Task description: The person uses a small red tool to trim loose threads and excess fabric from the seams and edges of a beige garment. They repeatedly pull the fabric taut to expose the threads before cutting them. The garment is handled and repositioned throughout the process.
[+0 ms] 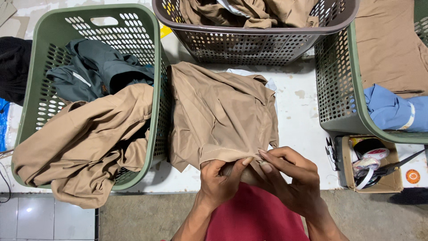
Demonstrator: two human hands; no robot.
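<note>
A tan garment (218,111) lies spread on the white table (298,120) in front of me. My left hand (220,180) grips its near hem from below, thumb on top of the cloth. Beside it, my right hand (290,178) pinches the same hem edge between thumb and forefinger. Both hands sit close together at the table's front edge, above my red shirt (254,216).
A green basket (157,58) on the left holds tan and dark teal clothes that spill over its rim. A grey basket (249,42) with tan clothes stands behind. Another green basket (339,89) at right holds blue cloth. A small cardboard box (370,165) holds tape rolls and scissors.
</note>
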